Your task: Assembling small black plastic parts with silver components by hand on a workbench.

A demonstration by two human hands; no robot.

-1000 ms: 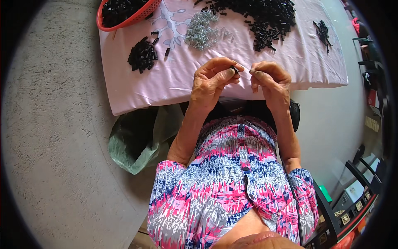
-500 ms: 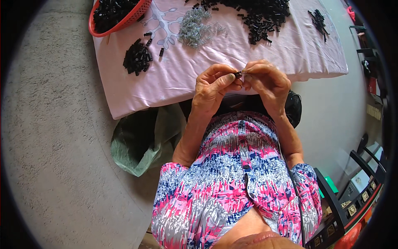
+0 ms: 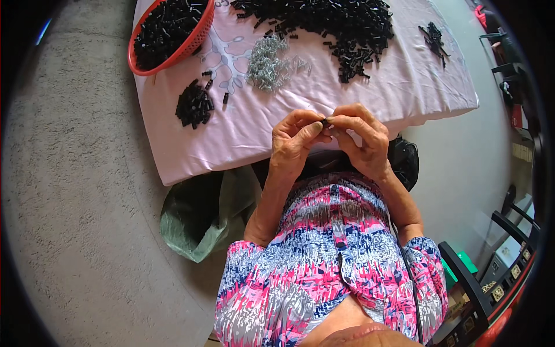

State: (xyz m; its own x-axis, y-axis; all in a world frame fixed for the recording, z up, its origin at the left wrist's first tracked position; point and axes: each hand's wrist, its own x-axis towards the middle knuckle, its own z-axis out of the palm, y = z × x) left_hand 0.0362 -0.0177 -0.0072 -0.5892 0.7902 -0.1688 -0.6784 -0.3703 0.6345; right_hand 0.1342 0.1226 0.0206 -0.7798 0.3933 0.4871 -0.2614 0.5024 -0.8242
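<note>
The desk (image 3: 248,136), covered with a pink cloth, is seen lower in the view than half a second ago, so more of its far side is shown. There, a broad heap of black parts (image 3: 324,20) is spread. Below the near left edge, a green bag (image 3: 176,231) is left open. At the far left, a red basket (image 3: 196,39) is filled with similar parts. Over the near edge, the left hand (image 3: 291,141) and right hand (image 3: 365,144) are brought together; a second ago they were held apart. On the cloth beyond, a heap of clear parts (image 3: 267,63) is piled, with a smaller black heap (image 3: 195,105) to its left. Between the fingertips, a small, dark black piece (image 3: 326,122) is held, mostly covered. The left grip is clamped on it; the right fingertips are set against its right end, but whether that grip is clamped cannot be told.
</note>
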